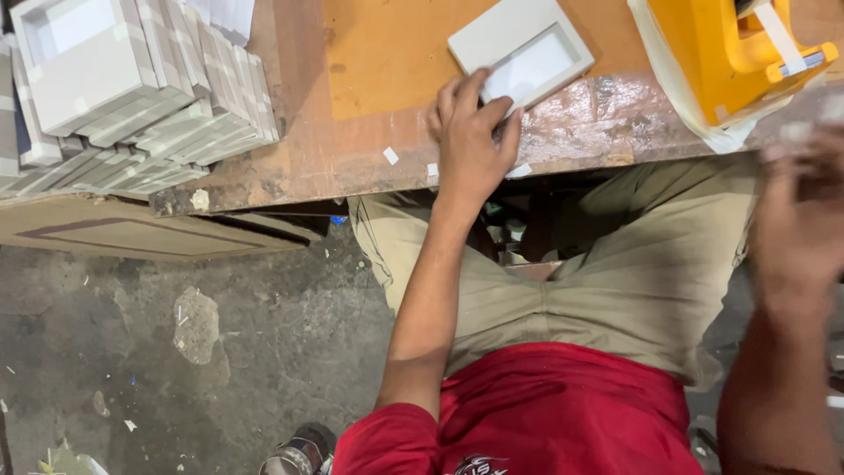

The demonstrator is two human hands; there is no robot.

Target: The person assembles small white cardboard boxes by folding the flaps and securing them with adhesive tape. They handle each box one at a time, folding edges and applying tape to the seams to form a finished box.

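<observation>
A white rectangular box with a clear window (520, 50) lies on the worn wooden table (360, 141). My left hand (469, 141) rests on the table with its fingertips on the box's near edge, fingers apart. My right hand (802, 207) is blurred at the right edge, below the table edge and over my lap; whether it holds anything is unclear. I sit with khaki trousers and a red shirt under the table edge.
A leaning stack of several white windowed boxes (132, 88) fills the table's left end. A yellow tape dispenser (734, 53) sits at the top right. Small scraps of tape (390, 156) dot the table edge. Grey concrete floor (176, 352) lies below left.
</observation>
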